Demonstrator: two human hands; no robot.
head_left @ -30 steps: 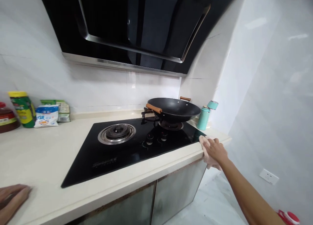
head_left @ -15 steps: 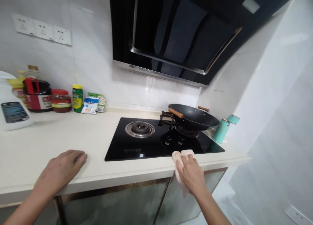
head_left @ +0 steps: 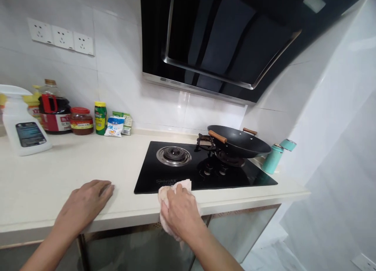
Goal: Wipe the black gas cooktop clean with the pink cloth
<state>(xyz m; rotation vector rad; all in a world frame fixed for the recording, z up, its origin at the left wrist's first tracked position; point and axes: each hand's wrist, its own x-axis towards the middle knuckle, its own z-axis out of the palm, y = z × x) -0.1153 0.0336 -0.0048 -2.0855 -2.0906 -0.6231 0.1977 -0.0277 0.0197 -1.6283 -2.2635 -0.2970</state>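
Observation:
My right hand (head_left: 182,208) is closed on a pale pink cloth (head_left: 165,196), pressed at the front edge of the black gas stove (head_left: 182,179). Part of the cloth lies over the stove's glass and part hangs down past the counter's front edge. My left hand (head_left: 88,202) rests flat on the white countertop (head_left: 117,165), left of the stove, with nothing visible in it. On the stove, the left burner (head_left: 174,156) is bare. A black wok (head_left: 241,141) with wooden handles sits over the right burner.
A white spray bottle (head_left: 26,126) stands at the left. Along the wall are a dark sauce jug (head_left: 55,116), a red-lidded jar (head_left: 81,122), a green bottle (head_left: 100,119) and small packets (head_left: 115,126). A teal flask (head_left: 272,159) stands right of the stove. The black range hood (head_left: 217,43) hangs above.
My right hand has moved left with the cloth along the stove's front edge, from below the knobs to near the left burner. My left hand stays on the counter; the view has shifted slightly.

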